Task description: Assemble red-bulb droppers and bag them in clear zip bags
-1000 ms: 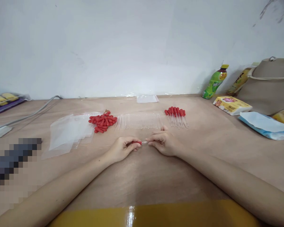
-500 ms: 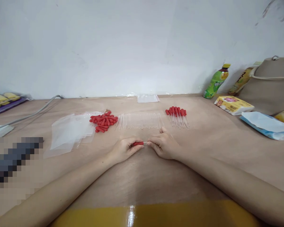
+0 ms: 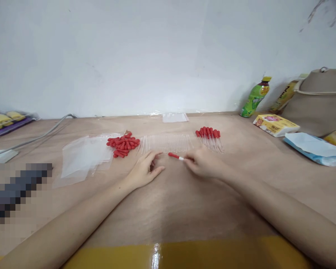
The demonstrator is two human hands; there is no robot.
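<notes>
My right hand [image 3: 201,161] is closed on the clear stem of a dropper [image 3: 174,155], whose red rubber bulb points left. My left hand [image 3: 147,168] rests to the left of it, thumb and fingers apart, with nothing between them. Just beyond the hands lies a row of thin clear glass tubes [image 3: 168,143], side by side. Left of that row is a heap of red rubber bulbs [image 3: 123,144]. To the right, several droppers with red bulbs fitted [image 3: 208,135] lie close together, bulbs toward the wall.
Clear plastic bags [image 3: 84,155] lie at the left, and a small bag [image 3: 175,117] lies by the wall. A grey cable [image 3: 44,132] runs along the left side. At the right stand a green bottle [image 3: 255,97], a tissue pack [image 3: 276,125], a blue-white packet [image 3: 315,148] and a beige bag [image 3: 319,101].
My left hand has let go of the red bulb and its fingers have spread. My right hand has moved right and away from me, carrying the dropper.
</notes>
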